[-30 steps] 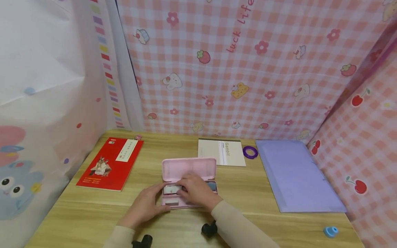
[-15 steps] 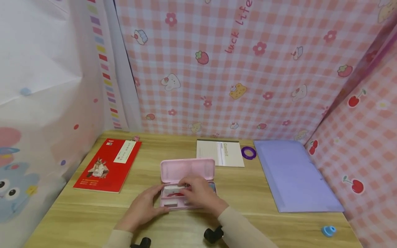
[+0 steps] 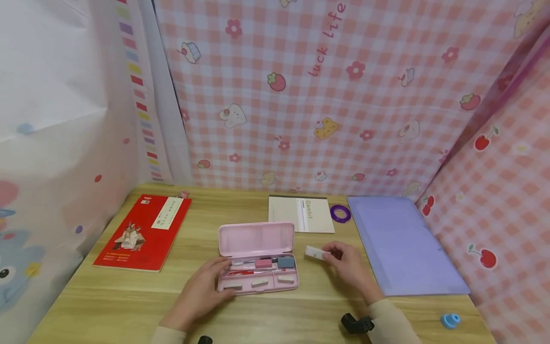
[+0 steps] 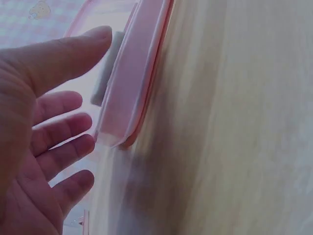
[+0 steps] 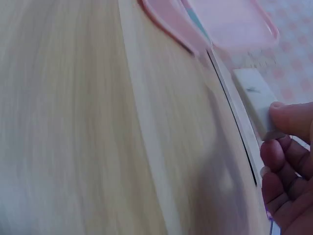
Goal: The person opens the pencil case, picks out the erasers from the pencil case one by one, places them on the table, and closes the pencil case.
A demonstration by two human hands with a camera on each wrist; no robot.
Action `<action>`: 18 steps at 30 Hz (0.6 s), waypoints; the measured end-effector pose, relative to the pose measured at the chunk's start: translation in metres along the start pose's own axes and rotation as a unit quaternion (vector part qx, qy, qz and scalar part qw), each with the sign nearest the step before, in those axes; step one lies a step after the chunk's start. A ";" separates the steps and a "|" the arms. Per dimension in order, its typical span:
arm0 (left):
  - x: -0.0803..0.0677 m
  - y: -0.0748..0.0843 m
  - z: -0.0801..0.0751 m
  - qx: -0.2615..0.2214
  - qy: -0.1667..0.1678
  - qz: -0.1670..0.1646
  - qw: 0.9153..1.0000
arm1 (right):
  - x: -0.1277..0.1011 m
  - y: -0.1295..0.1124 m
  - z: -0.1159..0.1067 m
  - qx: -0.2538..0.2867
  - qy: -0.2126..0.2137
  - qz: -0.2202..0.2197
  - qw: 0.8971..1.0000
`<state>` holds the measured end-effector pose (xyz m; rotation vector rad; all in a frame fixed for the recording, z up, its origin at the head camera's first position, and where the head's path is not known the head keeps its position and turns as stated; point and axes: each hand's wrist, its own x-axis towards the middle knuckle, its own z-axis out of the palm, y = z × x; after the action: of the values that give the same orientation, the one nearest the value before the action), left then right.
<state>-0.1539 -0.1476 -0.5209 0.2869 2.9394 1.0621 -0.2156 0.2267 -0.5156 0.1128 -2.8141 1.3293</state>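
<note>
White eraser (image 3: 315, 252) is pinched in the right hand (image 3: 350, 265), just above the worktop (image 3: 275, 310), at 3 o'clock of the open pink pencil case (image 3: 257, 260) w/ a small gap. Left hand (image 3: 202, 291) has a loose, uncurled grip, fingers resting on the case's left end. Notepad (image 3: 301, 214) at 12, purple folder (image 3: 401, 243) further at 3, red book (image 3: 143, 231) at 9.

The head view looks forward and down from above the near edge of the wooden desk (image 3: 275, 310), taking in the whole desk and the checked curtains behind. The left wrist view sits very close, low over the desk, facing the near left corner of the open pink pencil case (image 3: 257, 258). The right wrist view, equally close, faces the case's right end. All three share that case.
</note>
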 end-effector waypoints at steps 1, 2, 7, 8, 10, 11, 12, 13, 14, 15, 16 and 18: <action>0.000 0.000 0.001 -0.002 0.003 0.003 1.000 | 0.000 0.004 -0.003 -0.005 -0.001 0.004 1.000; 0.001 0.000 0.001 -0.004 0.004 0.004 1.000 | -0.001 0.007 -0.006 -0.007 -0.004 0.007 1.000; 0.001 -0.005 0.003 -0.015 0.012 0.012 1.000 | -0.006 0.014 -0.011 -0.024 -0.011 0.004 1.000; 0.001 -0.006 0.003 -0.018 0.014 0.012 1.000 | -0.006 0.016 -0.011 -0.030 -0.010 0.002 1.000; 0.002 -0.008 0.003 -0.026 0.017 0.012 0.999 | -0.006 0.019 -0.011 -0.041 -0.007 -0.001 0.999; 0.002 -0.008 0.003 -0.029 0.018 0.012 0.999 | -0.006 0.020 -0.010 -0.046 -0.005 0.000 0.999; 0.002 -0.009 0.003 -0.033 0.018 0.011 0.999 | -0.006 0.022 -0.009 -0.051 -0.003 0.003 0.999; 0.002 -0.010 0.003 -0.036 0.019 0.013 0.999 | -0.006 0.023 -0.009 -0.056 -0.002 0.004 0.998; 0.002 -0.011 0.004 -0.038 0.019 0.015 0.999 | -0.007 0.024 -0.008 -0.062 0.000 0.004 0.998; 0.002 -0.011 0.004 -0.041 0.020 0.018 0.999 | -0.007 0.025 -0.008 -0.066 0.002 0.005 0.998; 0.002 -0.012 0.004 -0.043 0.020 0.021 0.999 | -0.008 0.025 -0.008 -0.070 0.005 0.006 0.998; 0.002 -0.013 0.005 -0.046 0.023 0.026 0.998 | -0.009 0.026 -0.008 -0.076 0.008 0.003 0.997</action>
<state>-0.1581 -0.1541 -0.5331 0.3457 2.9262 1.2231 -0.2085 0.2498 -0.5311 0.0883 -2.8915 1.1065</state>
